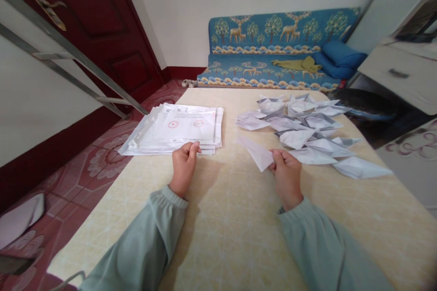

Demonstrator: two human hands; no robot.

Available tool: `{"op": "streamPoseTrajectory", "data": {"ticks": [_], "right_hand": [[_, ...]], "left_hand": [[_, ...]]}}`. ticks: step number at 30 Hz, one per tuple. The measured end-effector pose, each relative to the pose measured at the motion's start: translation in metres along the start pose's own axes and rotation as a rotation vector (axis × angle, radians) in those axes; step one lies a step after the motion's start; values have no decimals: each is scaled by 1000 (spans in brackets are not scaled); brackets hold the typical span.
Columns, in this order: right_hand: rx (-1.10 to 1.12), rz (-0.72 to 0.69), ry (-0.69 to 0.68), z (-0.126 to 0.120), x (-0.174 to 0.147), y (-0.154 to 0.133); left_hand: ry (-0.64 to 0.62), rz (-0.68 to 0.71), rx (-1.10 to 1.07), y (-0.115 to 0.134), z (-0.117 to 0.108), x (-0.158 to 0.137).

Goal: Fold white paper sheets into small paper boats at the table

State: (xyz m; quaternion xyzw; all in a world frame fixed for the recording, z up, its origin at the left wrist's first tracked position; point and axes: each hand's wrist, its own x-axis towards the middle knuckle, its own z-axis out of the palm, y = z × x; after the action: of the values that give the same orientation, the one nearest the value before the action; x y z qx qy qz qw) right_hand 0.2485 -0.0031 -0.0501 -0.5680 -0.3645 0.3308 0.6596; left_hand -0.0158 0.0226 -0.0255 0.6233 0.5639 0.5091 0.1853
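While my right hand pinches the folded paper by one end, I'd keep the grip light to spare its creases; it extends forward-left of those fingers, paper boats beyond and rightward. My left hand curls closed, seemingly empty, the paper stack just past its fingers.

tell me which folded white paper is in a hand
The pointed white folded paper in the bare right hand; the boat-shaped white papers lie on the cream table.
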Motion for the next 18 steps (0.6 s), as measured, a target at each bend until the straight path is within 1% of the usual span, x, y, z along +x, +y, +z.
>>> {"op": "streamPoseTrajectory", "data": {"ticks": [2,4,7,10,13,18], "right_hand": [[121,76,-45,5,-4,-3],[184,137,-87,12,-11,-7],[177,193,-184,22,-25,-12],[117,174,-306,31,-38,-12],[65,152,-416,37,-46,-14],[9,137,-546,41,-51,-17]], "left_hand": [[-134,-42,-151,7,9,-5],[-282,-65,-313,15,21,-12],[-456,-102,-474,27,35,-24],[-567,-132,-660,38,40,-33],[-590,-180,-766,46,39,-37],[-498,-275,-743,48,38,-34]]}}
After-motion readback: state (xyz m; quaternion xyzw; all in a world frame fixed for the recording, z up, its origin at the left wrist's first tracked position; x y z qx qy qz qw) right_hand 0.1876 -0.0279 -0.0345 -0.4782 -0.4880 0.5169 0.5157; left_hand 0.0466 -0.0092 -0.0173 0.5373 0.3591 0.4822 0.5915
